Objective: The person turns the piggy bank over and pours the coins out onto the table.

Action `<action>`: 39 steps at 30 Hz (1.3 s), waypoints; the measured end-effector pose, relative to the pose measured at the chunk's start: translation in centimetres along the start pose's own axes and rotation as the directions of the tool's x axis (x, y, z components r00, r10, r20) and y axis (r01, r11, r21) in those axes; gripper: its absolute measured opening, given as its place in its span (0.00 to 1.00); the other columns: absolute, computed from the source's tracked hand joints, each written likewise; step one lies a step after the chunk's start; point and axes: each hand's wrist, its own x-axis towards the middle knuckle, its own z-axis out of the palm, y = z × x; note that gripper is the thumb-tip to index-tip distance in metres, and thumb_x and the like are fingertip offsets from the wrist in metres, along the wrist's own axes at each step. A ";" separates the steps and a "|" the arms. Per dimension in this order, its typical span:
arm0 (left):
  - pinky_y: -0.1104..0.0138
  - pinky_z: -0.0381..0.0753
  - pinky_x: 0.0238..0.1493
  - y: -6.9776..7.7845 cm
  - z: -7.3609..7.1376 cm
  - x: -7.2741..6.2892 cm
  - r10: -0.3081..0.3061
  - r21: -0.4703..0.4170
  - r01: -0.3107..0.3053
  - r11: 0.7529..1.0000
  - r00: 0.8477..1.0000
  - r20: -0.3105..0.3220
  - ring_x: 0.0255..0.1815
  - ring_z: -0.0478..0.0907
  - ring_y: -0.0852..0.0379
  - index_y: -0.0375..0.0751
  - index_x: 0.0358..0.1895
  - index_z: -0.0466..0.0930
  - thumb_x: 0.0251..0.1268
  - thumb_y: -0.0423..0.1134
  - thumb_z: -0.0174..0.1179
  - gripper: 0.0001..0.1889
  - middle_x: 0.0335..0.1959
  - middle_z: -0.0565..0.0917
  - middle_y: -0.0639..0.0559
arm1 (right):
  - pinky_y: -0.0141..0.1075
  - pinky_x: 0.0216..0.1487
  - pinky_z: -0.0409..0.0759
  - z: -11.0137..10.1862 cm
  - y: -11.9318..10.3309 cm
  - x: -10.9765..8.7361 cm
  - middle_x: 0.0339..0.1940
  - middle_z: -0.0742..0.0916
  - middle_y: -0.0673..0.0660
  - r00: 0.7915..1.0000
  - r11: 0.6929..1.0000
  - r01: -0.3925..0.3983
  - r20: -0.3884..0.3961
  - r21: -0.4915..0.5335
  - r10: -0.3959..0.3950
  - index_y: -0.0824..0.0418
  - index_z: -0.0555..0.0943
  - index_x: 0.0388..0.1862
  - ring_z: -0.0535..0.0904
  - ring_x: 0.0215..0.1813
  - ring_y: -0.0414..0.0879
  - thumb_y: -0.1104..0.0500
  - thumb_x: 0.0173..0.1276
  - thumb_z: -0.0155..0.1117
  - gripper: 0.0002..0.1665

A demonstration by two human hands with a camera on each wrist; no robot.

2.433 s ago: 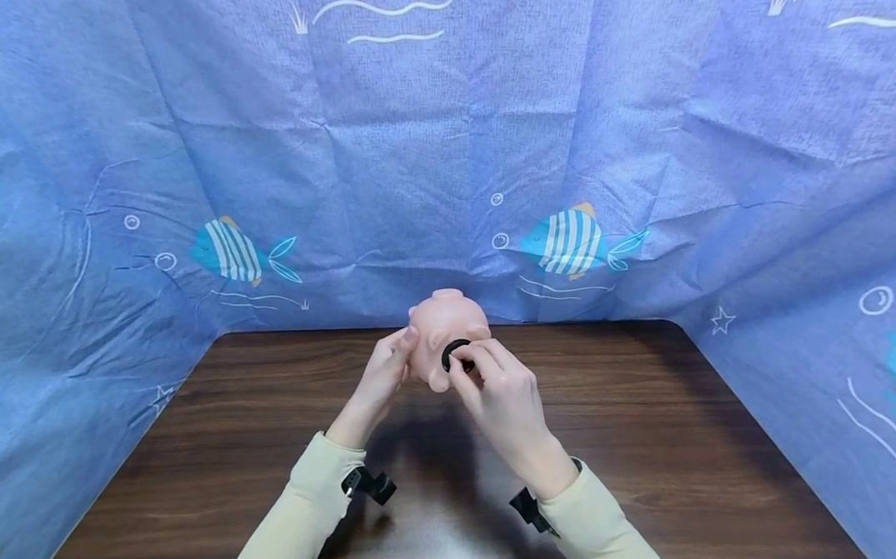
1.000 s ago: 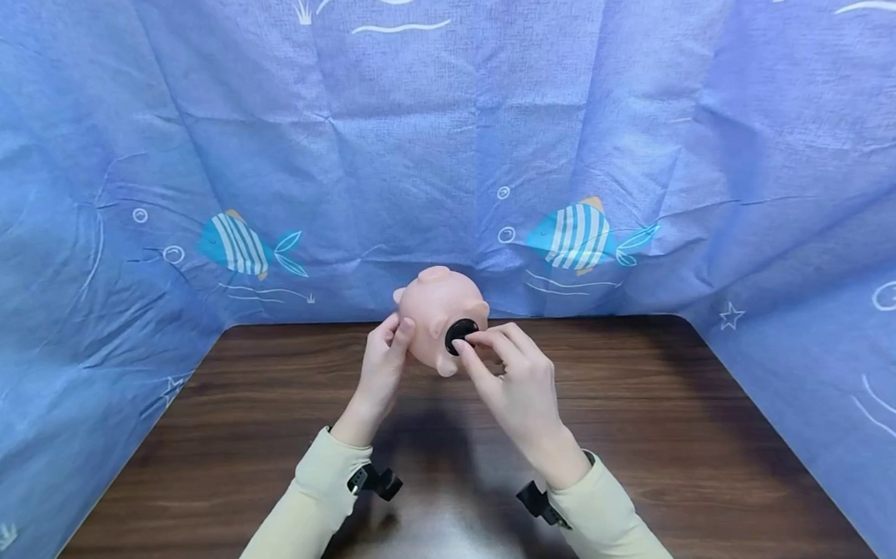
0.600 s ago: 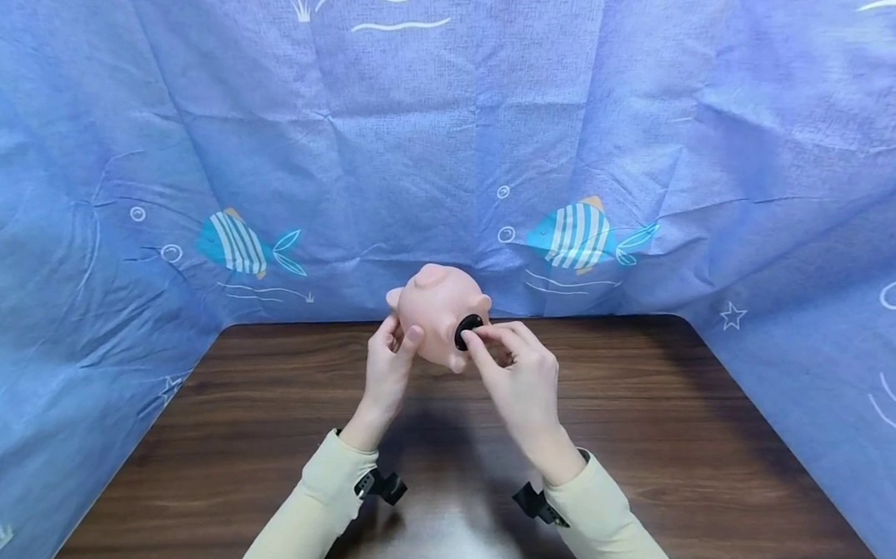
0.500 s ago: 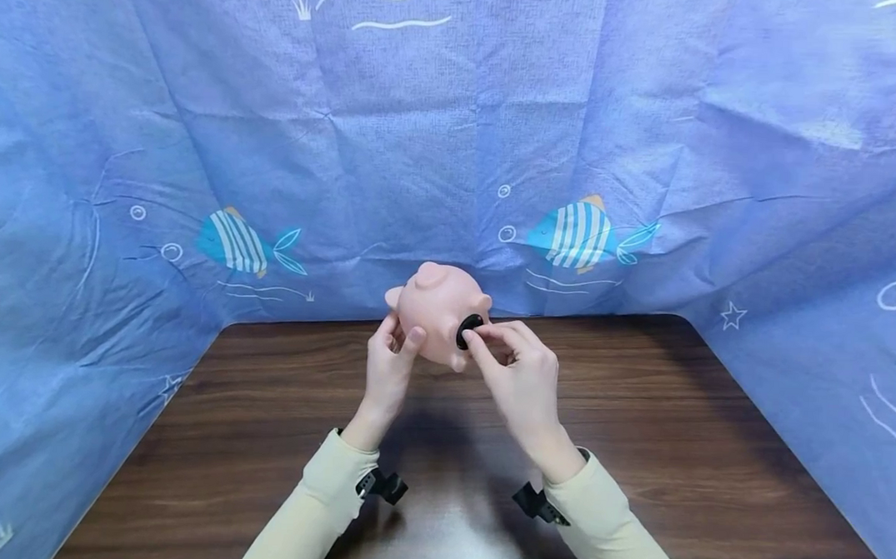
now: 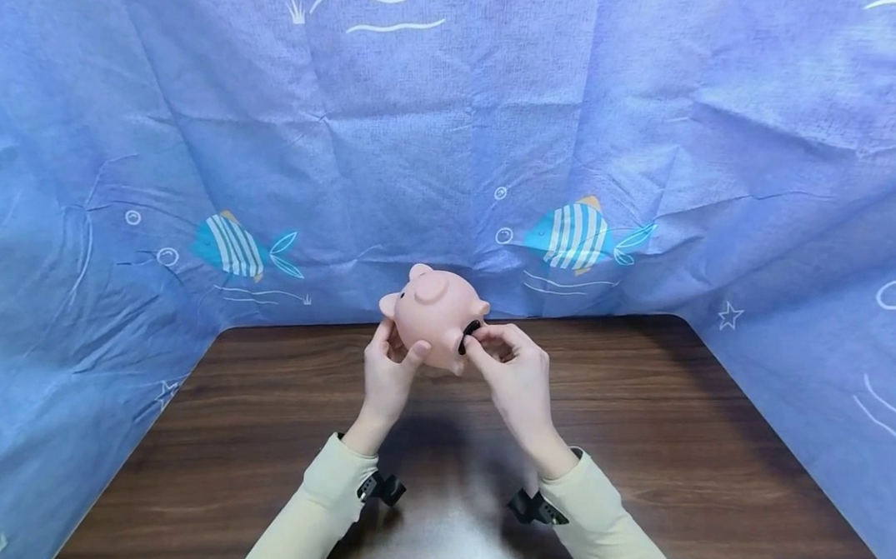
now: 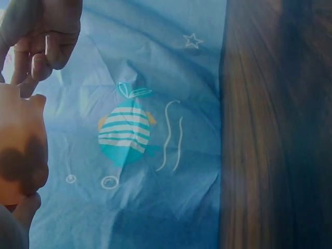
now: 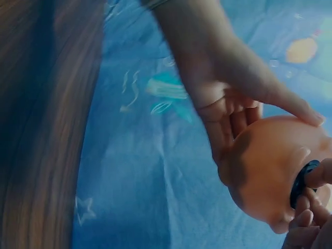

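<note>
Pinching a partly hidden black disc [image 7: 300, 184]: right grip [image 5: 517, 376] — left grip [image 5: 388, 375] clasps pink pig [image 5: 433, 319].

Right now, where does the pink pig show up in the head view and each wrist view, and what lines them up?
Head: the pink pig is just below centre, held in the left hand.
Left wrist: cut off at the left edge, around mid-height.
Right wrist: lower right part of the picture.
Shared landmark: the dark wooden table, visible in all three.
</note>
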 end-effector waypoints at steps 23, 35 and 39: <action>0.67 0.82 0.51 -0.8 0.2 0.0 -0.198 -0.217 0.205 0.955 0.979 0.051 0.50 0.81 0.57 0.25 0.67 0.70 0.55 0.69 0.67 0.51 0.53 0.82 0.46 | 0.33 0.25 0.77 -0.2 0.0 -0.2 0.27 0.82 0.48 0.918 0.849 0.386 0.060 -0.361 -0.392 0.58 0.85 0.29 0.79 0.26 0.38 0.61 0.63 0.72 0.04; 0.69 0.82 0.50 -0.9 0.4 0.1 -0.195 -0.187 0.203 0.961 0.979 0.062 0.50 0.81 0.58 0.26 0.68 0.68 0.55 0.68 0.68 0.51 0.54 0.82 0.41 | 0.35 0.27 0.76 -0.7 0.2 0.1 0.26 0.81 0.47 0.951 0.871 0.309 0.096 -0.383 -0.295 0.57 0.83 0.27 0.76 0.26 0.40 0.64 0.62 0.68 0.05; 0.69 0.82 0.49 -0.9 0.4 0.1 -0.191 -0.186 0.197 0.963 0.980 0.049 0.49 0.81 0.58 0.24 0.67 0.69 0.57 0.66 0.68 0.50 0.54 0.82 0.41 | 0.35 0.27 0.76 -0.7 0.1 0.1 0.26 0.81 0.47 0.951 0.872 0.306 0.088 -0.383 -0.295 0.57 0.83 0.27 0.77 0.26 0.39 0.64 0.61 0.68 0.04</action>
